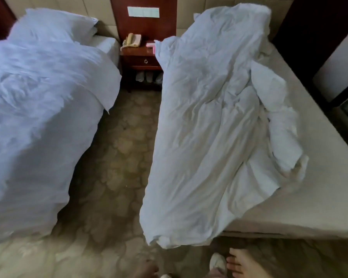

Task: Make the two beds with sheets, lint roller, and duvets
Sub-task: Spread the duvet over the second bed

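At nine o'clock the white puffy duvet (38, 117) already covered the left bed, so that bed looked nearly done. At three o'clock the bare cream mattress (319, 177) carried only a crumpled white sheet (205, 137) (not spread yet). At five o'clock the right hand (242, 264) held nothing, its fingers straight. The blurred left hand (147, 267) at six o'clock I could not judge.

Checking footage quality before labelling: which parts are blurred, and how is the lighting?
Head view: the rumpled white duvet on the left bed is motion-smeared; the crumpled white duvet on the right bed is sharper; light is dim, bluish left, warmer right; the wide-angle lens bows straight lines.
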{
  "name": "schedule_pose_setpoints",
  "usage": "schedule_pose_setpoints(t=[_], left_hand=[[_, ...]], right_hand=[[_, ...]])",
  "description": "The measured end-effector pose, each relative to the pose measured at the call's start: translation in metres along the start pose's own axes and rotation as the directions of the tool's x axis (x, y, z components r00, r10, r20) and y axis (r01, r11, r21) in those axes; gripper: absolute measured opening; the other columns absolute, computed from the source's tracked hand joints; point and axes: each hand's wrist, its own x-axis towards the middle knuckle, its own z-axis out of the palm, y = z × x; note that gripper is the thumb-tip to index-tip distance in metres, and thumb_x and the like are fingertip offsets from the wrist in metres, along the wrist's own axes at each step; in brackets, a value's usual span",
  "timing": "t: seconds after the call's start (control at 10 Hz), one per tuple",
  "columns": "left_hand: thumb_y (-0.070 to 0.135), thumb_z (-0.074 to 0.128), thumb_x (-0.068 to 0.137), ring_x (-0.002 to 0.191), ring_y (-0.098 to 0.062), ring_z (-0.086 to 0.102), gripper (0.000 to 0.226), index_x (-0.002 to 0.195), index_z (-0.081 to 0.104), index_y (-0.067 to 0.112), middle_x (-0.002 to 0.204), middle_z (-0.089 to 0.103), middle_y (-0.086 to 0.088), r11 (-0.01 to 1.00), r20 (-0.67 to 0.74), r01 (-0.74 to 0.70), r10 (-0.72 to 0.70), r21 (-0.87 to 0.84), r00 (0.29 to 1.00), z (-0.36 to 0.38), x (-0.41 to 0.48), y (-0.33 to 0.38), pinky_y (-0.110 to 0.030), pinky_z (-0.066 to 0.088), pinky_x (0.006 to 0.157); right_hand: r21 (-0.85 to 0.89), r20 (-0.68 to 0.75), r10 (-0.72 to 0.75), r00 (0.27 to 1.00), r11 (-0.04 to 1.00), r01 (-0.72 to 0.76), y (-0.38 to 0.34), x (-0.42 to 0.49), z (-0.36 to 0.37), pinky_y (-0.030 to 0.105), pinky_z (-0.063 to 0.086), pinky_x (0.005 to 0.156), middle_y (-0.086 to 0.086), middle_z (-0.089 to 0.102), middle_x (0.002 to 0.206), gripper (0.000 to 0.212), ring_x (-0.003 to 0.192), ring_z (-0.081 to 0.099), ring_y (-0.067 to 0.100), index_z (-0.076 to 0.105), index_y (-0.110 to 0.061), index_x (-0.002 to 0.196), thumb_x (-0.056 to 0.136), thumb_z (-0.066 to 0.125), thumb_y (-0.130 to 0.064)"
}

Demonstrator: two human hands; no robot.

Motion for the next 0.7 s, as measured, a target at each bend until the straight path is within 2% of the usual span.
schedule_pose_setpoints(t=[0.1,0.2,0.3,0.4,0.5,0.6,0.7], left_hand=[[-0.002,0.054,0.088,0.070,-0.022,0.055,0.025,0.112,0.057,-0.006,0.085,0.058,-0.014,0.988,0.121,0.104,-0.117,0.112,0.986,0.031,-0.013,0.146,-0.019,0.037,0.041],[-0.004,0.050,0.089,0.062,-0.024,0.055,0.013,0.101,0.055,-0.004,0.084,0.060,-0.017,0.992,0.148,0.018,-0.037,0.125,0.988,0.067,-0.011,0.208,-0.020,0.034,0.039],[-0.003,0.046,0.089,0.061,-0.022,0.054,0.011,0.096,0.053,0.001,0.088,0.061,-0.015,0.975,0.190,-0.070,0.029,0.211,0.981,0.131,-0.026,0.260,-0.016,0.031,0.035],[0.001,0.047,0.088,0.075,-0.023,0.059,0.018,0.103,0.056,0.005,0.099,0.063,-0.012,0.933,0.244,-0.201,0.129,0.299,0.961,0.209,-0.022,0.293,-0.024,0.042,0.054],[0.009,0.051,0.091,0.102,-0.023,0.057,0.022,0.112,0.054,0.013,0.119,0.059,-0.009,0.850,0.291,-0.337,0.230,0.405,0.929,0.295,-0.018,0.322,-0.027,0.043,0.086],[0.029,0.060,0.089,0.128,-0.023,0.040,0.056,0.139,0.036,0.017,0.144,0.035,-0.007,0.738,0.199,-0.438,0.394,0.513,0.897,0.376,-0.012,0.355,-0.031,0.036,0.102],[0.057,0.065,0.076,0.144,-0.033,0.002,0.105,0.150,-0.005,0.031,0.156,-0.006,-0.010,0.547,0.207,-0.371,0.339,0.750,0.918,0.447,0.003,0.388,-0.050,0.028,0.107]], right_hand=[[0.185,-0.056,0.061,0.997,0.982,-0.050,-0.010,0.022,-0.033,0.031,0.040,0.059,0.022,0.059,0.096,0.033,0.082,0.059,0.034,0.053,0.004,0.121,0.099,0.046,-0.020],[0.213,-0.084,0.033,0.996,0.977,-0.015,-0.019,0.028,-0.054,0.031,0.040,0.061,0.013,0.059,0.074,0.016,0.062,0.056,0.025,0.058,-0.002,0.102,0.095,0.052,-0.015],[0.291,-0.132,0.018,0.991,0.957,0.021,-0.036,0.057,-0.104,0.027,0.040,0.058,0.009,0.064,0.077,0.014,0.065,0.060,0.022,0.061,-0.009,0.098,0.091,0.055,-0.019],[0.297,-0.156,-0.022,0.987,0.953,0.068,-0.071,0.079,-0.161,0.028,0.042,0.062,0.014,0.060,0.084,0.010,0.076,0.057,0.024,0.059,-0.006,0.089,0.091,0.051,-0.011],[0.229,-0.196,-0.099,0.976,0.963,0.144,-0.114,0.125,-0.229,0.029,0.038,0.065,0.014,0.053,0.081,0.018,0.076,0.049,0.025,0.060,0.002,0.096,0.094,0.048,-0.010],[0.169,-0.196,-0.207,0.958,0.956,0.241,-0.167,0.182,-0.293,0.030,0.039,0.077,0.009,0.053,0.107,0.039,0.095,0.051,0.024,0.051,-0.006,0.121,0.090,0.060,-0.028],[0.099,-0.237,-0.278,0.931,0.946,0.308,-0.233,0.232,-0.349,0.033,0.040,0.093,0.010,0.038,0.139,0.086,0.126,0.042,0.028,0.029,-0.012,0.143,0.077,0.074,-0.042]])
